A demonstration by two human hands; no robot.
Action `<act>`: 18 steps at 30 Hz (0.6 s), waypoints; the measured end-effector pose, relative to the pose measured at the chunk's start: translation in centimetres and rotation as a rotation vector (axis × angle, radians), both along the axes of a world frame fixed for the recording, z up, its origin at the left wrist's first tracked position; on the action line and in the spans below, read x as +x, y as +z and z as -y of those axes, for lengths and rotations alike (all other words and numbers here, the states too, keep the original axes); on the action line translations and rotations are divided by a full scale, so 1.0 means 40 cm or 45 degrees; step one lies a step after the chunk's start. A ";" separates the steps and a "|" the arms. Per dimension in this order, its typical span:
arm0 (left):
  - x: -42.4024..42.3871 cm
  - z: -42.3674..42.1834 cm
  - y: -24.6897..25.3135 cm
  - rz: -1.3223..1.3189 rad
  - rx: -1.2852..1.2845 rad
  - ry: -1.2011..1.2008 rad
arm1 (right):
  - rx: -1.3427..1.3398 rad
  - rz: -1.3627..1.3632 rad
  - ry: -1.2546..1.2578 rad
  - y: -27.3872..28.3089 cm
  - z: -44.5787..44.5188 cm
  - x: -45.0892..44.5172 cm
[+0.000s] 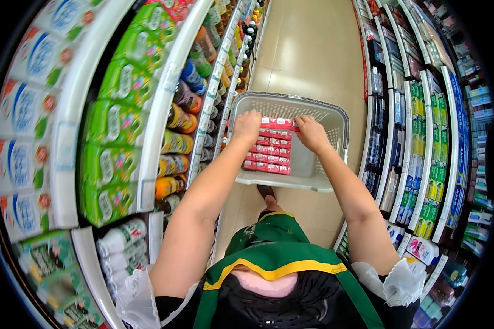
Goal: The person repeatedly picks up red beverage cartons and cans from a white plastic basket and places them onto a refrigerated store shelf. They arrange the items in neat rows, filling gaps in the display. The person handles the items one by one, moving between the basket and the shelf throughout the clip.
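Note:
A grey perforated plastic basket [290,181] stands before me in the aisle. Rows of small red-pink packs [269,151] line the left part of its bottom. Over the far end of these rows, both hands grip one row of red packs [276,123] from its two ends. My left hand [248,124] is at the left end, its fingers curled over the packs. At the right end, my right hand [311,130] pinches the last pack. The undersides of the fingers are hidden.
Shelves with green cartons [111,164], white cartons [20,156] and drink bottles [177,142] run along my left. Toothpaste boxes [438,156] and other packaged goods fill the right shelves. Between them lies a tiled floor [308,45]. My foot [266,191] is just below the basket.

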State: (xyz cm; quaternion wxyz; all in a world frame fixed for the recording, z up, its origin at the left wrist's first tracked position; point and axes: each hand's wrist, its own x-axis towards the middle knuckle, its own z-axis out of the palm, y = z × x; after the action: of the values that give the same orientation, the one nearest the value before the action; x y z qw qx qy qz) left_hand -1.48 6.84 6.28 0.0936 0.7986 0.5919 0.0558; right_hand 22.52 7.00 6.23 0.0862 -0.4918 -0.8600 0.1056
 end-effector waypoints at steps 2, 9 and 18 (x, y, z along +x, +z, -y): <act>-0.008 -0.003 -0.044 -0.090 -0.065 -0.008 | -0.025 0.006 0.006 -0.062 0.007 -0.016; -0.022 0.047 -0.160 -0.249 -0.211 0.051 | -0.172 0.139 0.023 -0.185 0.061 -0.063; -0.019 0.098 -0.288 -0.246 -0.283 0.063 | -0.401 0.193 -0.055 -0.233 0.100 -0.080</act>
State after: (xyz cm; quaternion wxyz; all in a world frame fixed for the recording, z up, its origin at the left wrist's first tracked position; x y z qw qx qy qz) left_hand -2.23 2.91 -5.26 0.1226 0.7702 0.6201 -0.0849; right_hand 19.31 3.01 -3.10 -0.0548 -0.5241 -0.8261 0.1998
